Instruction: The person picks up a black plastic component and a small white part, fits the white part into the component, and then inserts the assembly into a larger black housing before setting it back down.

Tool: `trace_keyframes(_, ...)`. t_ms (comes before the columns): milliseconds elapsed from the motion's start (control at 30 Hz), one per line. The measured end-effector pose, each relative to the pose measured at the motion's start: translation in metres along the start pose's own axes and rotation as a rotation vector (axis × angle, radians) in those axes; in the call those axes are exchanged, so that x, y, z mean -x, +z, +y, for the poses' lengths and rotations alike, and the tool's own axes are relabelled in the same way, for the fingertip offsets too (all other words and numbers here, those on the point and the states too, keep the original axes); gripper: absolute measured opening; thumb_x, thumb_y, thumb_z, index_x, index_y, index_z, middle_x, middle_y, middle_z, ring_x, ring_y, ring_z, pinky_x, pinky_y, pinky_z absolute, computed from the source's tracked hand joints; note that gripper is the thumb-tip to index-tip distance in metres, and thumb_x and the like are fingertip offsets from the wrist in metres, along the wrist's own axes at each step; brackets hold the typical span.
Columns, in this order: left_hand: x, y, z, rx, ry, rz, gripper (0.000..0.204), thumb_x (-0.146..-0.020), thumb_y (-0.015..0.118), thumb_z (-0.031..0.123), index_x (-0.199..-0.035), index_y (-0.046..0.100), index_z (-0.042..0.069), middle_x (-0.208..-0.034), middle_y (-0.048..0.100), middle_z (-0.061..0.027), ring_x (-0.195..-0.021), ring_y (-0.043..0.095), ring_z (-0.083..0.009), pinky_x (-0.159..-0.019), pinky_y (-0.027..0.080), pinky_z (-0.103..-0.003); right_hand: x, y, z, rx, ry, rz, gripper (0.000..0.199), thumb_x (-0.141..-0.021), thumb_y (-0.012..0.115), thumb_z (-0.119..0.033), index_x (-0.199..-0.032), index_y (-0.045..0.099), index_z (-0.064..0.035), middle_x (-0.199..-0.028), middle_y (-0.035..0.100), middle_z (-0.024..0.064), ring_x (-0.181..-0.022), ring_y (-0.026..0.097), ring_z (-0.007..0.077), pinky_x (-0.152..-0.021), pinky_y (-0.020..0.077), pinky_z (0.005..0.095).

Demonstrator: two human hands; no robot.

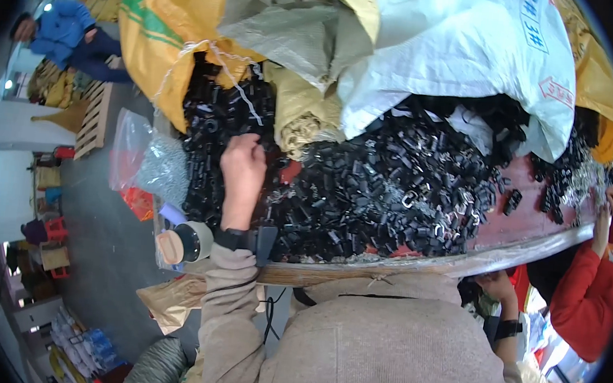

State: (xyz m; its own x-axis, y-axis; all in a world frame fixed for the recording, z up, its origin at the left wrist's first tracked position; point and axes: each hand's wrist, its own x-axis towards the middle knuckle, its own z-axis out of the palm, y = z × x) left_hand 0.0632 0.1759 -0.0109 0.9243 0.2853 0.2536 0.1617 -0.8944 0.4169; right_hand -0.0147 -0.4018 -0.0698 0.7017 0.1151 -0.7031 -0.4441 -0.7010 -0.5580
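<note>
A broad heap of small black plastic pieces (371,189), like buckles or clips, covers the red table top (522,201). My left hand (243,168) reaches over the black pieces at the heap's left side. Its fingers are curled, and whatever they hold is hidden. Low at the right, beside my body and just below the table edge, is my right hand (497,284). Its fingers look bent next to something dark; what they hold cannot be made out. Shiny metal-coloured bits (456,210) lie among the black pieces.
Large woven sacks, one yellow (156,43) and one white (461,52), lean over the far side. A clear bag of grey bits (165,162) and a cream cup-like container (191,242) sit at the left. A co-worker's red sleeve (586,300) shows at right; another person (67,36) is far left.
</note>
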Motion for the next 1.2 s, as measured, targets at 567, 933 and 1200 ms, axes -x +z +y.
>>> trace_keyframes(567, 0.003, -0.008, 0.013, -0.24, -0.081, -0.175, 0.031, -0.068, 0.063, 0.021, -0.089, 0.055, -0.001, -0.065, 0.057, -0.017, -0.061, 0.056, -0.0323, -0.057, 0.045, -0.038, -0.007, 0.018, -0.229, 0.362, -0.985, -0.039, 0.011, -0.068, 0.059, -0.007, -0.077, 0.055, -0.0016, -0.069, 0.051, 0.0108, -0.059, 0.051, 0.0281, -0.054, 0.0426, 0.0336)
trace_keyframes(933, 0.011, -0.029, 0.047, 1.288, -0.461, -0.188, 0.023, -0.08, 0.053, 0.011, -0.101, 0.048, 0.003, -0.089, 0.058, -0.0104, -0.069, 0.059, -0.0148, -0.059, 0.048, -0.024, -0.054, 0.058, -0.241, 0.762, -1.039, 0.288, 0.012, -0.066, 0.055, -0.007, -0.069, 0.044, -0.0055, -0.066, 0.043, 0.0102, -0.056, 0.051, 0.0265, -0.049, 0.0416, 0.0362)
trace_keyframes(1200, 0.032, -0.018, 0.078, 1.79, -0.468, -0.422, 0.03, -0.077, 0.054, 0.004, -0.106, 0.045, 0.007, -0.098, 0.056, -0.0154, -0.07, 0.059, -0.0164, -0.059, 0.05, -0.024, -0.049, 0.063, -0.235, 0.6, -0.999, 0.211, 0.013, -0.071, 0.052, -0.005, -0.078, 0.042, -0.0037, -0.071, 0.046, 0.0158, -0.059, 0.05, 0.035, -0.05, 0.041, 0.0408)
